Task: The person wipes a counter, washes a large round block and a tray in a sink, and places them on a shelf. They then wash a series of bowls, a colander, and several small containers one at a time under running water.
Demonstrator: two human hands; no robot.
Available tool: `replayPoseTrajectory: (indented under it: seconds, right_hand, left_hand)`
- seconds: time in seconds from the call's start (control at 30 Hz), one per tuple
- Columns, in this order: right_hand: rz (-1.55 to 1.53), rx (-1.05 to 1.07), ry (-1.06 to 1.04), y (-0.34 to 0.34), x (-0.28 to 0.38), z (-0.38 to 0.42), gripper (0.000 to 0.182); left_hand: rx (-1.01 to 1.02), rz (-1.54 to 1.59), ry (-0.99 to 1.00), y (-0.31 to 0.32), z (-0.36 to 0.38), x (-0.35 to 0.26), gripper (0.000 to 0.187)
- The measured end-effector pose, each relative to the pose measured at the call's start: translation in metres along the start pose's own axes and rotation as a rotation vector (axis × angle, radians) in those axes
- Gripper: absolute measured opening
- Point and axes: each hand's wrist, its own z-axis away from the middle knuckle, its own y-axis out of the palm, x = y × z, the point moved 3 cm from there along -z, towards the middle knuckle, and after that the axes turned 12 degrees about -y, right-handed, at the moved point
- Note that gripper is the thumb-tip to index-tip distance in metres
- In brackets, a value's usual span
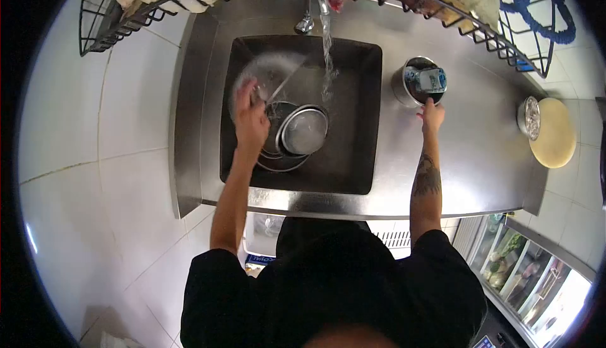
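My left hand (251,121) is closed over the left part of the sink (353,159), its fingers curled round a blurred, clear round item (271,70); I cannot tell its kind. Below that hand, a round metal bowl (304,131) sits on other round metal ware in the sink. To the right, on the counter, stands a metal container (400,88) with a blue-and-white packet (432,80) in it. My right hand (433,116) grips the near rim of this container, index finger over the edge and thumb outside.
Water (327,45) runs from the faucet (305,25) into the sink. A black wire rack (429,7) hangs over the counter's back, with cloths and a blue cord (536,7). At the right end are a small metal bowl (529,118) and a pale round board (558,133).
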Motion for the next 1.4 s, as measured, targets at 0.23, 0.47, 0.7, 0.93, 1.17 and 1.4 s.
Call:
replayPoseTrajectory:
  seconds: [0.23, 0.47, 0.7, 0.93, 1.17, 1.4]
  right_hand:
    - [0.935, -0.388, -0.983, -0.027, 0.103, 0.037, 0.049]
    - [1.261, 0.560, -0.851, 0.028, 0.070, -0.050, 0.015]
    - [0.923, 0.485, -0.816, 0.048, 0.047, -0.063, 0.030]
    - [0.752, 0.576, -0.768, 0.055, 0.053, -0.122, 0.024]
    - [0.417, 0.044, -0.720, 0.013, 0.134, -0.061, 0.017]
    - [-0.439, 0.718, -0.268, 0.184, 0.090, 0.028, 0.037]
  left_hand:
    - [0.229, -0.207, 0.328, 0.036, -0.089, -0.034, 0.008]
    - [0.665, 0.092, 0.180, 0.243, -0.153, -0.006, 0.019]
    - [0.873, -0.162, -0.086, 0.226, -0.142, -0.018, 0.017]
    - [0.414, 0.103, 0.386, 0.229, -0.147, -0.039, 0.017]
    - [0.343, 0.214, -0.105, 0.189, -0.141, -0.010, 0.016]
    - [0.263, 0.610, -0.395, 0.196, -0.107, 0.029, 0.017]
